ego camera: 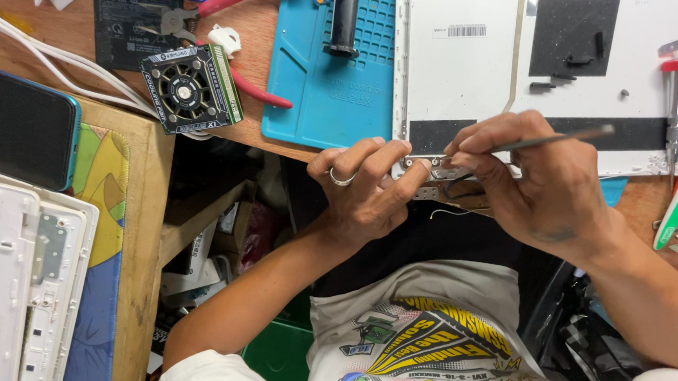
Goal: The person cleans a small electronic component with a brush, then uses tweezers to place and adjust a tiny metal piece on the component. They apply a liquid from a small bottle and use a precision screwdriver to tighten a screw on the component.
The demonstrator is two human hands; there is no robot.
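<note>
Head view, looking down at your two hands; every place is given relative to the white panel.

Surface (289, 139): brown wood carrying the panel, with a drop to clutter below its near edge.

Panel (465, 65): a large white cover lying flat, with a black square patch and a black strip along its near edge. Its near-left corner is where you are working.

Mat (325, 97): blue, touching the panel's left edge, with a black cylinder resting on it.

Phone (9, 124): dark, well to the left of the panel.

Fan (190, 88): a small square black cooler left of the mat, beside red-handled pliers (258, 93).

Left hand (366, 189): ringed, at the panel's near-left corner, fingertips pressed on the metal hinge (424, 179). Its grip is closed on nothing; the fingers simply pin the corner.

Right hand (535, 182): just right of the hinge, grip pinched shut round a thin tool (563, 137).

Tool: a slim grey shaft whose long axis runs nearly level, parallel to the panel's near edge, with the free end pointing right. The working tip is hidden behind your fingers, so you cannot tell whether it touches the hinge.

Key relation: the hinge lies to the left of the right hand's grip, along the shaft's line, and your left hand is the nearer one, already upon it.
</note>
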